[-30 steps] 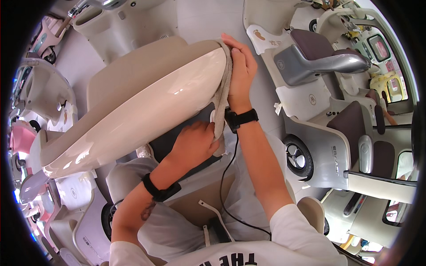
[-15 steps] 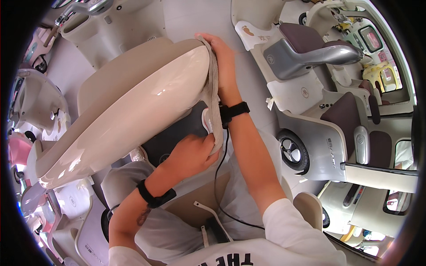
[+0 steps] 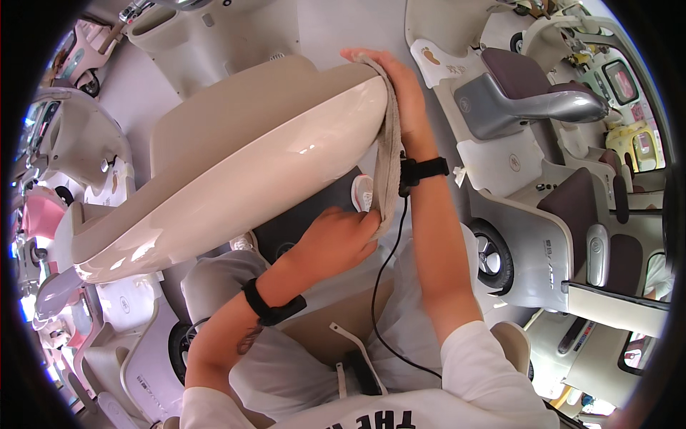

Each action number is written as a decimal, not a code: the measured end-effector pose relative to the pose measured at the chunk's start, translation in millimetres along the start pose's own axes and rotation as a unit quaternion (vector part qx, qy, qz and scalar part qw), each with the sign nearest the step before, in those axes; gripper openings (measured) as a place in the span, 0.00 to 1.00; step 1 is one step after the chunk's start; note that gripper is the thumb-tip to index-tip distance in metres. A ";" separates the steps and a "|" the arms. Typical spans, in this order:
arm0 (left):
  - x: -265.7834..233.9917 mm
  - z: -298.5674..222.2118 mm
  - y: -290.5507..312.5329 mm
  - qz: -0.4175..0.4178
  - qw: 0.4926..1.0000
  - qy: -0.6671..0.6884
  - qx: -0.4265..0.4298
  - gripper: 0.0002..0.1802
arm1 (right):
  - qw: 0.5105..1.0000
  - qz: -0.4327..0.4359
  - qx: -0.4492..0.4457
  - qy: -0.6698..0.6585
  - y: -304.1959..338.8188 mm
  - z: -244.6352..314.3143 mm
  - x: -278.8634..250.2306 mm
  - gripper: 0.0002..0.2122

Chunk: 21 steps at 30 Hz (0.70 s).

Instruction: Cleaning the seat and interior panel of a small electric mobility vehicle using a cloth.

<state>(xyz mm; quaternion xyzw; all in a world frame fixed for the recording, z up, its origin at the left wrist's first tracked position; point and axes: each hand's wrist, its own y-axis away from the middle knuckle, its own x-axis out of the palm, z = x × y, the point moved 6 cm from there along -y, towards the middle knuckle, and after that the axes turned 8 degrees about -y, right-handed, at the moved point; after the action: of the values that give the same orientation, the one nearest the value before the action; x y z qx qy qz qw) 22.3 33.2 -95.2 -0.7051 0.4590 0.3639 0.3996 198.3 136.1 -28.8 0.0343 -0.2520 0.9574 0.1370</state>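
Observation:
Across the middle lies a scooter seat, with a glossy cream shell and a matte beige padded top. A grey-beige cloth hangs over its right end in a narrow strip. My right hand wraps that end from above and presses the upper part of the cloth against it, fingertips partly hidden. Lower down, my left hand is closed in a pinch around the cloth's bottom end, just below the shell's edge. Black bands circle both wrists.
On the right stands a silver-and-cream scooter with maroon seats and a black wheel. A cream scooter body is at the far side. More scooters line the left. A black cable runs down from my right wrist.
The seat, both hands and the surroundings have shifted right in the view. Both hands keep their hold on the cloth at the seat's end.

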 end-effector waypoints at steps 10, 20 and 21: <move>8.5 -0.9 -1.5 0.004 1.000 -0.021 0.009 0.19 | 0.989 0.091 -0.081 0.081 5.4 79.3 56.4 0.24; 23.9 -5.9 0.9 0.034 0.999 -0.026 -0.003 0.18 | 0.995 -0.066 -0.075 -0.022 15.0 40.3 13.5 0.18; 23.1 -4.9 1.1 0.042 0.999 -0.027 -0.014 0.19 | 0.994 -0.095 -0.033 -0.041 14.5 30.1 6.8 0.19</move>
<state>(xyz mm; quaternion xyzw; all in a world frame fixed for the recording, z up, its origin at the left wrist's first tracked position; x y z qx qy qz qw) 29.3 20.3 -113.7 -0.6806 0.4727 0.4054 0.3861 187.6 110.8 -8.5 0.0925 -0.2840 0.9292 0.2177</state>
